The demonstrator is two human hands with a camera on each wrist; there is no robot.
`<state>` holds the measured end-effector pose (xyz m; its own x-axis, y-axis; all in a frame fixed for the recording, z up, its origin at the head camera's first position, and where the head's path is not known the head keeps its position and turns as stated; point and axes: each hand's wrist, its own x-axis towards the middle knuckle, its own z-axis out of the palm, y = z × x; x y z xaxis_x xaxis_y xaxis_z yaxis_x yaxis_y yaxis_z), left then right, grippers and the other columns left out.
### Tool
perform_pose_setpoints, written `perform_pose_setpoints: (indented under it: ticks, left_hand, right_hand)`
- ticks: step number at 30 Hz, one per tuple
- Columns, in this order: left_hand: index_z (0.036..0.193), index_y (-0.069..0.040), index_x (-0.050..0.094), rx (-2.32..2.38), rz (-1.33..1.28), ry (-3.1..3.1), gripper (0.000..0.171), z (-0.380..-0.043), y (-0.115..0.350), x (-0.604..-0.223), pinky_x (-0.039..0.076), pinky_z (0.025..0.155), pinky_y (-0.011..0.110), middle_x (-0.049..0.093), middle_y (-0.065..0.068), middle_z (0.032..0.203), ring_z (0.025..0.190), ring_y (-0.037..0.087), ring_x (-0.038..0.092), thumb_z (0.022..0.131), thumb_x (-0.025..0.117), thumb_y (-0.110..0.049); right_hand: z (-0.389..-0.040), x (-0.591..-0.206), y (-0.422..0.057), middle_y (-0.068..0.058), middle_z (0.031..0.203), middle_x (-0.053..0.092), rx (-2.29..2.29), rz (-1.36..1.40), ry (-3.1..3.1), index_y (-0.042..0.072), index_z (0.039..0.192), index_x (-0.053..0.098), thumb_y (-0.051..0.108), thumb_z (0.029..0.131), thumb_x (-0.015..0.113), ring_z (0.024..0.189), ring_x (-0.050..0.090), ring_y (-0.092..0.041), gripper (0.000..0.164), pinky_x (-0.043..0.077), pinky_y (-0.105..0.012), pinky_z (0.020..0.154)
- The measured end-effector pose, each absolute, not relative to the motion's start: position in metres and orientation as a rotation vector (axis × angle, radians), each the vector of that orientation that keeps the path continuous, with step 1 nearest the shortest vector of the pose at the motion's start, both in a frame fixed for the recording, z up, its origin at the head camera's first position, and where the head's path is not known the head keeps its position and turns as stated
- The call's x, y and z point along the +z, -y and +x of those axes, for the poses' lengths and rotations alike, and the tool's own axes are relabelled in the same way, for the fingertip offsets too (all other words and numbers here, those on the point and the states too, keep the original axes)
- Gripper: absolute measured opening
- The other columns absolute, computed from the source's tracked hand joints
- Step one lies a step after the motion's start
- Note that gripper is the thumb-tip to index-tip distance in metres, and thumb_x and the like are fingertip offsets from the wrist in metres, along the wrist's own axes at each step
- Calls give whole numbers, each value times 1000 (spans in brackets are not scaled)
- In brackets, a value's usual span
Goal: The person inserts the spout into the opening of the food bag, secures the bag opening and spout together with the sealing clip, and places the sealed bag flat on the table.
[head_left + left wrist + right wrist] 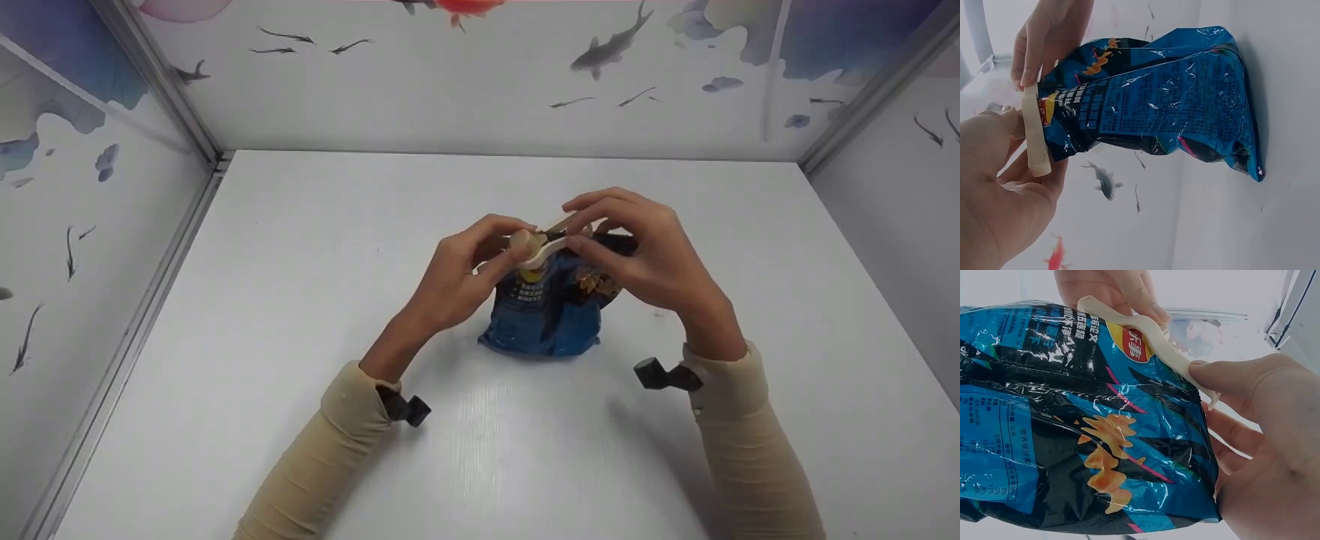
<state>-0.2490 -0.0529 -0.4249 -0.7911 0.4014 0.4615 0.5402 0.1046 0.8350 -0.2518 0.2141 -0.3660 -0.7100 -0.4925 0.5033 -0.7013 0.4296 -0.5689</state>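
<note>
A blue and black snack bag [536,330] stands on the table, its top gathered between both hands. Across that top lies a cream bag clip [544,256], a long wavy strip in the right wrist view. My left hand [469,262] pinches the clip's left end, beside a round pale knob. On the other side, my right hand [645,244] grips the clip's right part, with the thumb [1230,377] pressed on the strip and fingers behind the bag. The printed back of the bag [1162,95] faces the left wrist camera. Fingers partly hide the bag's top edge.
The white table [337,247] extends around the bag on every side. White panels with painted fish [611,49] enclose its back and sides, joined by metal posts [161,82]. Small black cameras [652,373] are strapped at both wrists.
</note>
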Motion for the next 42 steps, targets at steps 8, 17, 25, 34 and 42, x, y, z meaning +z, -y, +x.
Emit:
perform_pose_setpoints:
  ticks: [8, 17, 25, 34, 42]
  left_hand:
    - [139, -13, 66, -1826, -962, 2229, 31, -249, 52, -424, 58, 110, 31, 72, 2, 133, 123, 11, 73, 113, 61, -30]
    - [142, -14, 64, -1851, -980, 2208, 39, -248, 50, -425, 56, 115, 34, 72, 2, 136, 130, 13, 69, 106, 74, -26]
    - [148, -11, 61, -1786, -948, 2241, 45, -246, 42, -429, 55, 115, 30, 67, 6, 143, 137, 15, 66, 106, 72, -25]
    - [144, -9, 61, -1755, -888, 2247, 40, -244, 40, -433, 53, 117, 32, 67, 5, 139, 132, 11, 66, 108, 70, -23]
    - [143, -9, 61, -1833, -896, 2213, 38, -246, 43, -437, 52, 119, 38, 67, 5, 139, 131, 13, 66, 109, 69, -23]
  right_hand:
    - [-252, -366, -214, 3, 135, 74, 1140, 1016, 2445, 15, 110, 79, 9, 100, 78, 115, 71, -12, 11, 57, -17, 99]
    - [-253, -366, -212, 1, 120, 76, 1142, 993, 2413, 14, 115, 79, 10, 100, 78, 109, 70, -12, 15, 60, -19, 95]
    - [-254, -370, -212, 4, 115, 77, 1160, 979, 2388, 12, 115, 78, 8, 100, 78, 106, 71, -11, 16, 61, -20, 93]
    - [-256, -373, -210, -4, 127, 74, 1233, 927, 2393, 12, 133, 73, 10, 104, 72, 113, 71, -13, 28, 60, -19, 97]
    - [-256, -376, -206, -2, 120, 75, 1369, 832, 2418, 19, 142, 69, 13, 105, 73, 106, 73, -17, 38, 62, -21, 95]
